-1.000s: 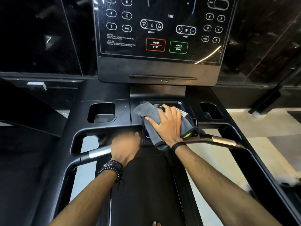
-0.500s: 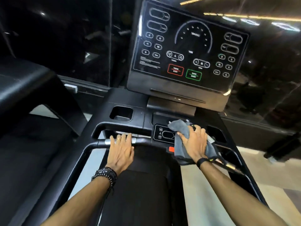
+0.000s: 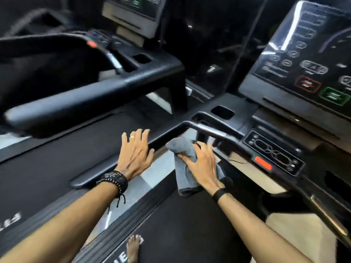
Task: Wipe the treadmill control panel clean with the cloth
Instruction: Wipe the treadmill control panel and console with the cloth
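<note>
The treadmill control panel (image 3: 307, 59), a dark glossy screen with red and green buttons, stands at the upper right. Below it sits a small keypad (image 3: 273, 152) with a red tab. My right hand (image 3: 203, 164) grips a grey cloth (image 3: 185, 179) at the left end of the front handlebar (image 3: 209, 130), left of the keypad; the cloth's lower half hangs under my palm. My left hand (image 3: 135, 152) lies flat with straight fingers on the left side rail (image 3: 106, 169). It holds nothing.
A second treadmill (image 3: 95, 95) stands close on the left, its padded arm level with my left hand. A cup holder (image 3: 222, 112) is set in the console behind the handlebar. My bare foot (image 3: 133, 247) stands beside the black belt (image 3: 190, 224).
The view has swung left. My right hand slid the cloth left, off the keypad to the handlebar's left end. My left hand left the front handlebar for the side rail.
</note>
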`<state>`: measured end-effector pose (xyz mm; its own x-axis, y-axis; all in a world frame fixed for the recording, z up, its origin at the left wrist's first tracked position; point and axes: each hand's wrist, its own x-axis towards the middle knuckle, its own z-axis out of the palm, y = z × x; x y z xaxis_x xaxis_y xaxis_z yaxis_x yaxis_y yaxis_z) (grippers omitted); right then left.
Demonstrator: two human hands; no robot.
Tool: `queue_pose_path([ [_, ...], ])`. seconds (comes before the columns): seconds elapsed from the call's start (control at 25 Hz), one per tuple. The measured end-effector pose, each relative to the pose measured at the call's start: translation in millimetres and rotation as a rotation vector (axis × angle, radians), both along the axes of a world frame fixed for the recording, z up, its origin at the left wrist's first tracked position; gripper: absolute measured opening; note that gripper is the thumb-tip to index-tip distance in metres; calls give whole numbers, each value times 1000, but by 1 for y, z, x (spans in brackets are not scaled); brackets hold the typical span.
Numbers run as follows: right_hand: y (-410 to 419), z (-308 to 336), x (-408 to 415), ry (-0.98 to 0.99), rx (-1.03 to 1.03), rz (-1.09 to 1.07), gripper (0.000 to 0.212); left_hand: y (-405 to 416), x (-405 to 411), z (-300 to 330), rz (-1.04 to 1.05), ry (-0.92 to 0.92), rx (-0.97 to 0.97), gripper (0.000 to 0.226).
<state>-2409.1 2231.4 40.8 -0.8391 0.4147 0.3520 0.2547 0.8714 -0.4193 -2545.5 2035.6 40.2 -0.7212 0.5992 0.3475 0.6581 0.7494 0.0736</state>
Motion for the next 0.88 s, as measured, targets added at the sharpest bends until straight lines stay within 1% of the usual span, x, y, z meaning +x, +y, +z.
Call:
queue_pose_path([
  [0.12,-53,13,-24,58,-49,157,65,-81,-10,11,168,8,-24,69],
  [0.32,-134,32,-70,103,-40,288,64,-184,-10,18,334,11,9,68],
  [0.52,-240,41,-124,144,-84,395,66,-291,-18,21,418,14,12,67],
  [0.68,-327,40,-160,177,-113,438,66,-390,-47,26,485,11,-14,67],
  [0.8,-366,34,-179,139,-161,444,65,-436,-66,24,510,-21,6,66],
  [0.88,-383,30,-194,124,-144,464,65,-452,-78,14,525,-36,-27,66],
])
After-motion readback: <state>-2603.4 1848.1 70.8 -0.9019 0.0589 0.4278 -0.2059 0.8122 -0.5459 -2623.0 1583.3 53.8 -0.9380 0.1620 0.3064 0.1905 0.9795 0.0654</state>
